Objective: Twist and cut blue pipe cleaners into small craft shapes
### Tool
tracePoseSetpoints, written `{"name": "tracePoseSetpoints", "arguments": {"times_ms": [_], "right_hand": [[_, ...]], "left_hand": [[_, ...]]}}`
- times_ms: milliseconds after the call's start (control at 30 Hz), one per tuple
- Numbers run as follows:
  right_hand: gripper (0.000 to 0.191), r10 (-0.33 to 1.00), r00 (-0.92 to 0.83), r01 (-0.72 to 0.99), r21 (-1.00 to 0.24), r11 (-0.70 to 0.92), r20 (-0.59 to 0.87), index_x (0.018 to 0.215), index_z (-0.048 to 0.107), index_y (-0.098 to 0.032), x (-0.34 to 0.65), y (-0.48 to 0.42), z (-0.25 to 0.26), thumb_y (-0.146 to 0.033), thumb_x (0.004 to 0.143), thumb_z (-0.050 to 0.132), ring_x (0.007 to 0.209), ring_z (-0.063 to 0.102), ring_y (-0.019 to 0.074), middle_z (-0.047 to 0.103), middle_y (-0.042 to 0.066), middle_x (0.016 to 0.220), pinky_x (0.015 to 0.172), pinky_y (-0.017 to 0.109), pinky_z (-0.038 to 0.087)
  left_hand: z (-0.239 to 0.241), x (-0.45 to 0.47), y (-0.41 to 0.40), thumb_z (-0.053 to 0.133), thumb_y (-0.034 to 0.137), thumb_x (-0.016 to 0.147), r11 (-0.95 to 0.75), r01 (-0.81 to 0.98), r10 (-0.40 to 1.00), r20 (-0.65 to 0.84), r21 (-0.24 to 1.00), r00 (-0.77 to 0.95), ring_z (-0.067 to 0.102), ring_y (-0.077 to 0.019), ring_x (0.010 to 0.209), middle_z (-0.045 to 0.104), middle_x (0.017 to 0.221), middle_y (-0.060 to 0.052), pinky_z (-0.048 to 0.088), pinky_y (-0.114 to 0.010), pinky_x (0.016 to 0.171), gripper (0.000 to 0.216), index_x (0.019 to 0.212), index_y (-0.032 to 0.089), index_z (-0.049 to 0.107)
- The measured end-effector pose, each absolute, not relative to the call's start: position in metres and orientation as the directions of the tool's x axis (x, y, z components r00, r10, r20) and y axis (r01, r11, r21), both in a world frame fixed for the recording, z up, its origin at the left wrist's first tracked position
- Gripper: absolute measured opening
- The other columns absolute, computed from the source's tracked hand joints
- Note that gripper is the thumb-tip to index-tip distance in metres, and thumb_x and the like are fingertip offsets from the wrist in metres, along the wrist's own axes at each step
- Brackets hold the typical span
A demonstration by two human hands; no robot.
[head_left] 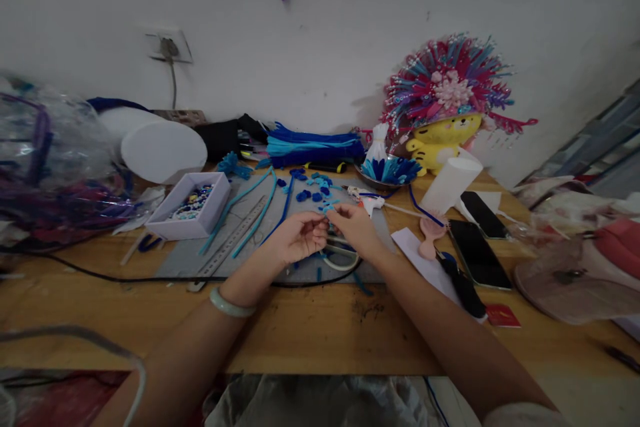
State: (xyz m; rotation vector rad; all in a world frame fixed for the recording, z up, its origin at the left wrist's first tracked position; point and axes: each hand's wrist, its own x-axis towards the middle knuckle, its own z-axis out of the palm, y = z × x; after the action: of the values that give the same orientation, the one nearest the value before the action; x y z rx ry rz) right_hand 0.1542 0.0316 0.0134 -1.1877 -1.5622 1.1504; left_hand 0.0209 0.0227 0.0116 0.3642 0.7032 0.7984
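My left hand (305, 237) and my right hand (354, 227) meet over a grey mat (180, 259), fingertips pinched together. Between them shows a small light-blue fuzzy pipe-cleaner piece (327, 207); its exact shape is too small to tell. Below the hands lie scissors (345, 260) with pale handles, partly covered. Just beyond are several small dark-blue fuzzy pieces (304, 195) and lighter ones. Left of my left hand are a steel ruler (233, 240), a bent light-blue pipe cleaner (257, 219) and a dark-blue pipe cleaner (286, 207). A white glue gun (371, 203) lies beyond my right hand.
At left stands a white box (200, 217) of beads. A bundle of blue pipe cleaners (313, 147) lies by the wall, beside a metal bowl (377, 181). A yellow plush toy (440, 143), phone (480, 253) and pink brush (429, 237) are at right. A black cable (125, 278) crosses the front.
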Motion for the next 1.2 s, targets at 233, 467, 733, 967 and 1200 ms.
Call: {"name": "tracePoseSetpoints", "arguments": {"times_ms": [233,467,733,967,1200], "right_hand": [[0.019,0.980,-0.196,0.081,-0.997,0.004,-0.012,0.053,0.048,-0.018,0.153,0.033,0.010,-0.031,0.066,0.052,0.043,0.039,0.0070,0.043,-0.006,0.044,0.045,0.021,0.030],[0.016,0.975,-0.218,-0.054,-0.997,-0.057,-0.044,0.055,0.054,-0.017,0.156,0.040,0.007,-0.031,0.063,0.057,0.044,0.041,0.0072,0.046,-0.005,0.046,0.046,0.022,0.033],[0.010,0.971,-0.237,0.047,-0.998,0.031,0.019,0.063,0.059,-0.017,0.157,0.035,0.016,-0.027,0.066,0.059,0.046,0.046,0.0087,0.051,-0.005,0.048,0.050,0.023,0.037],[0.010,0.980,-0.196,-0.117,-0.992,-0.051,-0.027,0.066,0.058,-0.019,0.152,0.037,0.008,-0.027,0.061,0.063,0.051,0.052,0.0119,0.056,-0.004,0.053,0.054,0.026,0.044],[0.012,0.993,-0.078,-0.142,-0.987,0.075,0.087,0.063,0.059,-0.018,0.144,0.034,0.006,-0.030,0.060,0.061,0.052,0.051,0.0106,0.057,-0.004,0.055,0.058,0.026,0.045]], "left_hand": [[0.009,0.029,0.017,0.052,0.015,0.068,-0.087,0.019,0.995,0.086,0.996,0.045,0.037,-0.0073,0.048,0.041,0.051,0.004,0.031,-0.020,0.048,0.012,0.056,0.016,0.048],[-0.001,0.025,0.019,0.045,0.020,0.076,-0.473,0.544,0.866,0.479,0.693,0.143,0.045,-0.0123,0.062,0.049,0.065,0.001,0.035,-0.025,0.061,0.011,0.069,0.018,0.053],[0.007,0.022,0.022,0.047,0.027,0.076,-0.340,0.412,0.935,0.351,0.845,0.051,0.044,-0.0103,0.058,0.049,0.062,0.003,0.034,-0.022,0.055,0.012,0.070,0.018,0.052],[0.008,0.022,0.024,0.055,0.026,0.070,-0.188,0.113,0.982,0.185,0.976,0.040,0.045,-0.0092,0.050,0.049,0.052,0.005,0.034,-0.021,0.050,0.010,0.066,0.017,0.053],[0.002,0.050,0.012,0.061,0.025,0.064,-0.072,-0.525,0.988,-0.010,0.848,-0.152,0.044,-0.0057,0.050,0.046,0.052,0.006,0.039,-0.020,0.059,0.013,0.065,0.016,0.051]]}}
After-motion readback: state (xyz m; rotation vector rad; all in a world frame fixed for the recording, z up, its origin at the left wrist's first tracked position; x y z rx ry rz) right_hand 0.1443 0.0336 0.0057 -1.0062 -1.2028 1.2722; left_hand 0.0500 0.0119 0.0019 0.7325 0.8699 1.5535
